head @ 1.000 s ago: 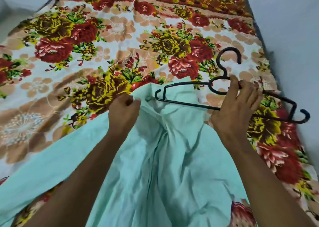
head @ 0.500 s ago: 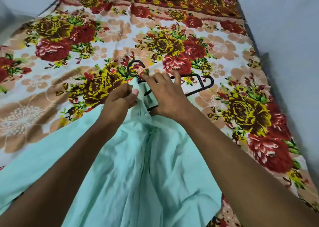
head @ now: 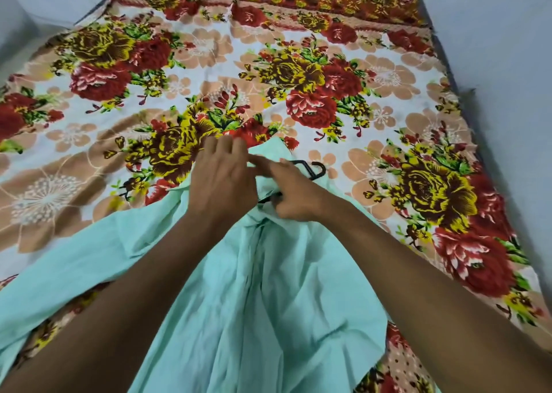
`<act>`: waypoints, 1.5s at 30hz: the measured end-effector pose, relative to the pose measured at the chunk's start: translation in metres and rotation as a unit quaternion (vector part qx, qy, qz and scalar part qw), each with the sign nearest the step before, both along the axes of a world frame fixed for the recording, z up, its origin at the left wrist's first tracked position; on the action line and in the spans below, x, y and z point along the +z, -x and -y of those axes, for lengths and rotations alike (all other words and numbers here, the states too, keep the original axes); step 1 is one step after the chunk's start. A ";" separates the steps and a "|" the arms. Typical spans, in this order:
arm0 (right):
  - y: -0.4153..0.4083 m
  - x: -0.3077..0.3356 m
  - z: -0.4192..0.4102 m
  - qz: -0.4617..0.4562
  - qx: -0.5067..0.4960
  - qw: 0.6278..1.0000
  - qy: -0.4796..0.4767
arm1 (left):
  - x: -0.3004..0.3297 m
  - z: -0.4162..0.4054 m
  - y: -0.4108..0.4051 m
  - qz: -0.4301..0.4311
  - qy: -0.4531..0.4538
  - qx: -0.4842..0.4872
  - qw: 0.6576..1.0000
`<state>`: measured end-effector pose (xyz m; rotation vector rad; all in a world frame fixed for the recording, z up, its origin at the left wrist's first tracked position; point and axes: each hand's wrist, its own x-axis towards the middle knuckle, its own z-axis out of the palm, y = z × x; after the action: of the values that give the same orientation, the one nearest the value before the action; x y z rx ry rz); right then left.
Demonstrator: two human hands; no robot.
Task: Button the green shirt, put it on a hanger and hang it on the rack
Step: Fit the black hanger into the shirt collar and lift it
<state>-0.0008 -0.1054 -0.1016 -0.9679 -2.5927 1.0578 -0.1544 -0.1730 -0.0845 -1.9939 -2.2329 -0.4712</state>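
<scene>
Right hand [head: 294, 192] fingers pinch the black hanger [head: 310, 170], now mostly tucked inside the green shirt [head: 268, 273]; left hand [head: 222, 180] fingers curl on the collar. Shirt lies at six o'clock on the bed [head: 89, 142]; open bedsheet from nine through three, wall [head: 507, 49] edging three.

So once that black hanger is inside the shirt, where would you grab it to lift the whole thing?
Probably by the hook end of the black hanger, which pokes out past the top edge of the green shirt. Reach in from the far side, above the right hand: the rest of the frame is buried under fabric, so only that curved end is free to grip.
</scene>
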 end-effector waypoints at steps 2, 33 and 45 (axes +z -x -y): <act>-0.017 -0.009 -0.001 -0.123 -0.180 0.975 -0.038 | -0.013 -0.015 -0.005 0.027 0.066 -0.030 0.997; 0.021 -0.045 -0.008 0.201 -0.092 0.964 -0.150 | -0.033 -0.026 0.013 0.162 -0.118 -0.018 0.980; 0.001 -0.039 -0.009 -0.161 -0.397 0.899 0.093 | -0.021 -0.026 0.029 0.185 -0.139 -0.008 0.973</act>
<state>-0.0022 -0.0966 -0.1404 -1.5401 -1.5856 1.0911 -0.1832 -0.1470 -0.1055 -1.9034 -2.1856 -1.1724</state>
